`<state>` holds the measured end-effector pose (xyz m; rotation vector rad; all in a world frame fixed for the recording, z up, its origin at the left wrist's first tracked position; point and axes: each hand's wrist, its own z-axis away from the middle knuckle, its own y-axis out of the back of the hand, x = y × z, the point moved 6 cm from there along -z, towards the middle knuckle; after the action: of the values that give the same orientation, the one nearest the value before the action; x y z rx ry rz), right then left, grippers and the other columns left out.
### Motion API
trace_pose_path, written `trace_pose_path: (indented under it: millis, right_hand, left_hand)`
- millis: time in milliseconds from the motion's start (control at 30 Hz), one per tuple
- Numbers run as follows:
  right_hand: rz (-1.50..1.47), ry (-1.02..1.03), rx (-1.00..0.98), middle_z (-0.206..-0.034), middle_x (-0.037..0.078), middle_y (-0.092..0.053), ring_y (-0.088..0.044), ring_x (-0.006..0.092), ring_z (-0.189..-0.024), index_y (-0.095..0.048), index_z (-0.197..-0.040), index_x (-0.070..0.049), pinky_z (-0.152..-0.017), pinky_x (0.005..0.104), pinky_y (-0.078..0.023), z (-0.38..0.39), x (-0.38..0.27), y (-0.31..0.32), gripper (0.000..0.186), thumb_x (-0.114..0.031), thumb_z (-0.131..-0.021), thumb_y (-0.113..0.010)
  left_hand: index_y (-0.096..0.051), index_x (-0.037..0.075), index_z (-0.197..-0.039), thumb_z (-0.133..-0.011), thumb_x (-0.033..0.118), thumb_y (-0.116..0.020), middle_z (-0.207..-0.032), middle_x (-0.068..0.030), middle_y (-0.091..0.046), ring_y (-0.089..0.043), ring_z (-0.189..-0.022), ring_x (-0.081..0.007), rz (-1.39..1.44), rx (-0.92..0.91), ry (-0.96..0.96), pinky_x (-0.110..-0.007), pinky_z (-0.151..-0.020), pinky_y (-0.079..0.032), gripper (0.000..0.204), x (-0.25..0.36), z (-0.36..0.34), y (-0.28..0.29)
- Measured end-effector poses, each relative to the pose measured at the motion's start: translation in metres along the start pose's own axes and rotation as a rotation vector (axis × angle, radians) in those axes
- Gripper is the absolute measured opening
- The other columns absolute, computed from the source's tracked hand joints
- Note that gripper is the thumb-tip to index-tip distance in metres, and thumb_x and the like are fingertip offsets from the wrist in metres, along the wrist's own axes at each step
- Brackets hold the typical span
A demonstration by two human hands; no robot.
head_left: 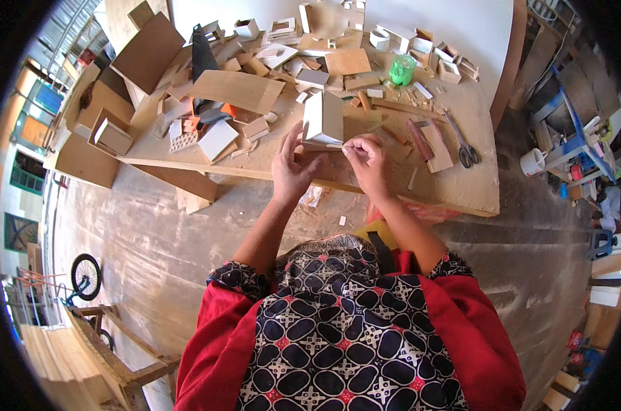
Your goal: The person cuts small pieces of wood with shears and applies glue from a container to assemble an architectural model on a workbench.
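Pale wood forms the desk (478, 185), the largest thing, running from well left of the fingers to well right of them and away beyond them. On its far left, a good way beyond the left fingers, a dark brown panel (148, 53) leans at a slant. Nearer, but left of and beyond the left fingers, lies a saw (202, 51) with a black blade and an orange and black handle; a curved tan sheet (238, 91) lies across its middle.

Two bare hands reach over the desk's near edge. The left fingers (293, 133) are curved, with a wide gap to the thumb, and their tips are at the lower left of the box; whether they grip it, I cannot tell. The right fingers (357, 145) are pinched narrow on the end of a thin strip.

Next in size is the box (323, 120), white and angular, standing between the two sets of fingers and just beyond them. Scissors (461, 144) with dark handles lie well to the right of the right fingers. A green cup (402, 70) stands beyond and right of them, among offcuts (347, 61). Smallest is the strip (334, 145), pale, along the box's lower near edge.
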<state>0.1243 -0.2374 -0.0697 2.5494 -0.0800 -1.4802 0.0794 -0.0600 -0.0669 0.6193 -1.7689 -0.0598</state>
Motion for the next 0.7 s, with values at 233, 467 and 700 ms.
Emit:
trace_pose_path:
  millis: [233, 467, 700]
  right_hand:
    - [0.006, -0.036, -0.046, -0.084, 0.009, -0.060, -0.062, 0.0188, -0.076, -0.063, -0.084, 0.001, -0.069, 0.0299, -0.050, 0.000, 0.000, -0.003, 0.006, -0.005, -0.083, -0.066]
    - [-0.056, -0.035, -0.126, -0.088, 0.005, -0.058, -0.059, 0.0114, -0.079, -0.059, -0.088, 0.002, -0.072, 0.0250, -0.048, 0.001, 0.011, -0.002, 0.005, -0.002, -0.086, -0.062]
    - [-0.096, -0.058, -0.198, -0.088, 0.008, -0.061, -0.063, 0.0178, -0.080, -0.061, -0.089, -0.001, -0.071, 0.0285, -0.050, -0.006, 0.023, 0.004, 0.007, -0.007, -0.085, -0.064]
  left_hand:
    - [-0.046, 0.005, -0.133, -0.067, 0.005, -0.077, -0.126, -0.0138, -0.057, -0.063, -0.103, -0.0235, -0.002, 0.039, -0.091, -0.032, -0.081, -0.052, 0.073, -0.006, 0.001, 0.002]
    - [-0.042, 0.004, -0.136, -0.065, 0.006, -0.077, -0.123, -0.0148, -0.058, -0.064, -0.100, -0.0256, -0.032, 0.019, -0.042, -0.034, -0.082, -0.052, 0.079, -0.012, -0.001, -0.001]
    - [-0.041, 0.004, -0.137, -0.064, 0.012, -0.081, -0.120, -0.0165, -0.059, -0.064, -0.097, -0.0258, 0.025, -0.015, 0.005, -0.035, -0.081, -0.052, 0.084, -0.012, 0.002, -0.005]
